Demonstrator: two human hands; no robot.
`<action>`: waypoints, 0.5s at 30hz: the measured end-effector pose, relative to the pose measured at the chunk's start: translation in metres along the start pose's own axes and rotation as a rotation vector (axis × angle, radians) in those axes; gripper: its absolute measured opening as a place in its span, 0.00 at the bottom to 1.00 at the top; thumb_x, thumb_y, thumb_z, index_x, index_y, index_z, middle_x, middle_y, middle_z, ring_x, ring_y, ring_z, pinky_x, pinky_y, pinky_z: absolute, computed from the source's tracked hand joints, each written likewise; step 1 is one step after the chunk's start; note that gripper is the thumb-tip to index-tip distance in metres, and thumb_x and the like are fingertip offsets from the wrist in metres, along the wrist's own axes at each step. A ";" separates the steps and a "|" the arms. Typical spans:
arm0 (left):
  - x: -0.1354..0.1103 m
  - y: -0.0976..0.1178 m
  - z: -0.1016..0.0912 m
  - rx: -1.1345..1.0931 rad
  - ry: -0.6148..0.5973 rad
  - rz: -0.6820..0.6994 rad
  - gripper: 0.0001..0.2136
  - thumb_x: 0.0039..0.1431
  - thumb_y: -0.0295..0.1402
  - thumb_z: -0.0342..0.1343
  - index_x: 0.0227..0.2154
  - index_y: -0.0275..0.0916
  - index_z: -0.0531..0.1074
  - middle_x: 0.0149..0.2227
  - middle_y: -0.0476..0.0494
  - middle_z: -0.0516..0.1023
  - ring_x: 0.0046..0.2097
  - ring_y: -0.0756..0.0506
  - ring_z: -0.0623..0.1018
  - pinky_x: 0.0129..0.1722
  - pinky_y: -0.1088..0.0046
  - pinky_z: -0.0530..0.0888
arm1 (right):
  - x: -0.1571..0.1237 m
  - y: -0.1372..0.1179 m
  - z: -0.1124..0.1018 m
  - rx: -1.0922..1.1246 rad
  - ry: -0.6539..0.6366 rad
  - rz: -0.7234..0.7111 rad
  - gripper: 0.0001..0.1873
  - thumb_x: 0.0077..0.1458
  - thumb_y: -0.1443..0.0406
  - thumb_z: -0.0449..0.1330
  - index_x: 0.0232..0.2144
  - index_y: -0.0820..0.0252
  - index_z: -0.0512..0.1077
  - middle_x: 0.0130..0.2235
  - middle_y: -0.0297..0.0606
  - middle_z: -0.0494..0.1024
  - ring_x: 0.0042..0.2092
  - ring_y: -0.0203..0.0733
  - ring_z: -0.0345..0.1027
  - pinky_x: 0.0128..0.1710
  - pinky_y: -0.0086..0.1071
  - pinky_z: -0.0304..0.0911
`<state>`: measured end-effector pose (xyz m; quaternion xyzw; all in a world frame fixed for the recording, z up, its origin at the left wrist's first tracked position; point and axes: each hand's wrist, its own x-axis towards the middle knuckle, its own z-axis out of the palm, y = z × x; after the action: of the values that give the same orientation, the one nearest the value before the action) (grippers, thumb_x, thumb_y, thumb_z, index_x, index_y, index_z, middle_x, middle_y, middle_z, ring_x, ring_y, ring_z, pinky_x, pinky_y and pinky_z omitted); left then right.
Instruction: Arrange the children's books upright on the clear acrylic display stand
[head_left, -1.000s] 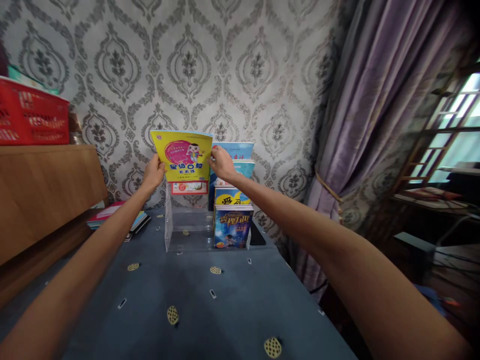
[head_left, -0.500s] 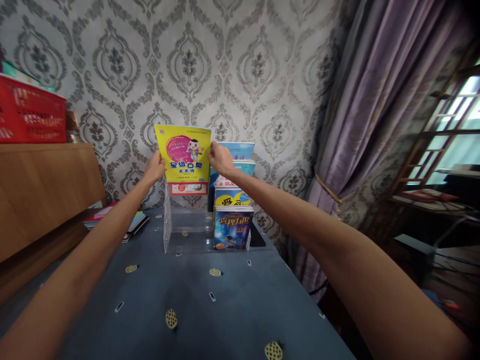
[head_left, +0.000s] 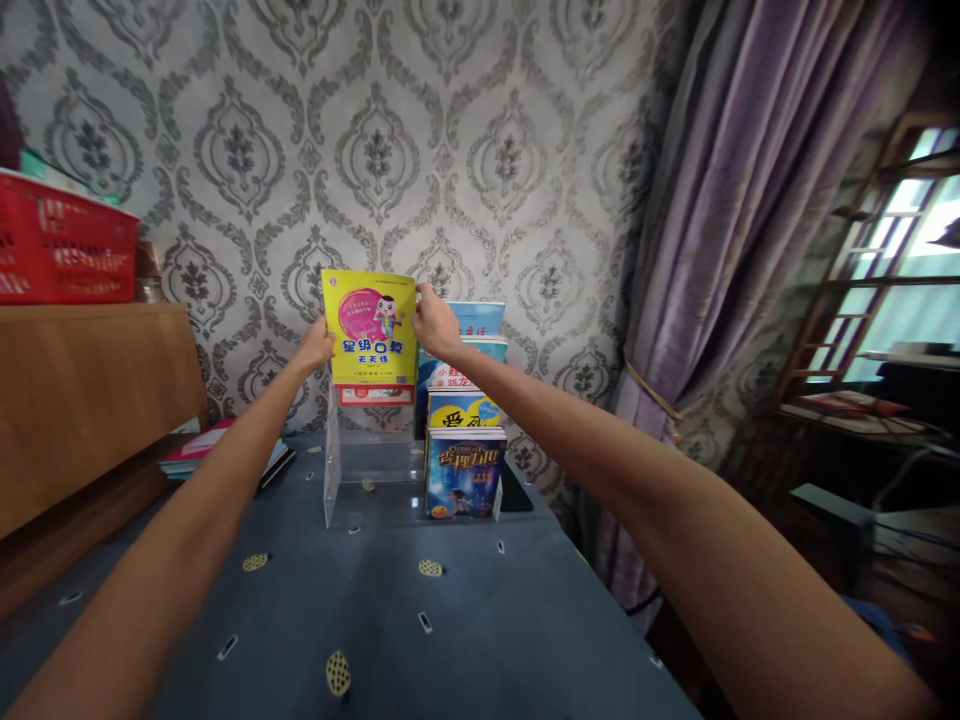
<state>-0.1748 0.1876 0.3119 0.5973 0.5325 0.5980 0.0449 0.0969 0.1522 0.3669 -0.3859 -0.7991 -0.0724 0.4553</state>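
I hold a yellow booklet (head_left: 369,328) upright with both hands, above the left side of a clear acrylic tiered book stand (head_left: 334,472). My left hand (head_left: 317,347) grips its left edge and my right hand (head_left: 433,320) grips its upper right edge. Just behind the booklet's lower edge, a red-and-white book (head_left: 375,395) shows in the stand's top left tier. The stand's right column holds several books, with a dark blue one (head_left: 465,473) at the front and a yellow one (head_left: 459,411) behind it. The lower left tiers of the stand hold nothing.
The stand sits at the far end of a blue patterned tablecloth (head_left: 390,620). A stack of books (head_left: 217,452) lies at the left, beside a wooden cabinet (head_left: 82,400) with a red basket (head_left: 64,248) on top. Purple curtains (head_left: 742,250) hang at the right.
The yellow booklet has come down a little and turned narrower towards the stand's back tier, with both hands still on it. The view has shifted slightly.
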 end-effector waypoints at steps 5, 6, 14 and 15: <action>0.000 -0.001 0.001 0.035 -0.003 -0.014 0.15 0.53 0.31 0.57 0.46 0.38 0.71 0.39 0.42 0.80 0.36 0.43 0.78 0.35 0.67 0.79 | 0.002 0.003 0.000 -0.022 -0.010 0.010 0.24 0.56 0.70 0.48 0.56 0.58 0.59 0.49 0.48 0.77 0.49 0.58 0.70 0.46 0.48 0.66; -0.001 -0.001 0.001 0.039 -0.004 -0.015 0.15 0.53 0.30 0.57 0.45 0.37 0.71 0.39 0.42 0.80 0.36 0.43 0.78 0.35 0.67 0.79 | 0.003 0.004 0.000 -0.024 -0.003 0.012 0.24 0.56 0.71 0.48 0.56 0.58 0.59 0.48 0.47 0.77 0.49 0.57 0.70 0.46 0.48 0.66; -0.002 -0.004 0.004 0.009 0.020 -0.023 0.13 0.52 0.32 0.59 0.42 0.38 0.72 0.37 0.42 0.80 0.35 0.42 0.79 0.34 0.67 0.78 | 0.015 0.014 0.002 -0.021 0.101 -0.036 0.21 0.57 0.69 0.48 0.53 0.57 0.63 0.53 0.48 0.72 0.50 0.54 0.68 0.46 0.46 0.67; -0.002 -0.004 0.004 0.001 0.026 -0.024 0.12 0.52 0.32 0.59 0.41 0.38 0.72 0.36 0.42 0.80 0.35 0.42 0.79 0.33 0.68 0.78 | 0.016 0.016 0.001 -0.020 0.105 -0.033 0.22 0.57 0.70 0.48 0.53 0.57 0.63 0.54 0.48 0.72 0.50 0.55 0.68 0.46 0.47 0.67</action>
<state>-0.1733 0.1904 0.3062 0.5829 0.5405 0.6051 0.0448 0.1022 0.1722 0.3752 -0.3728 -0.7796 -0.1081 0.4914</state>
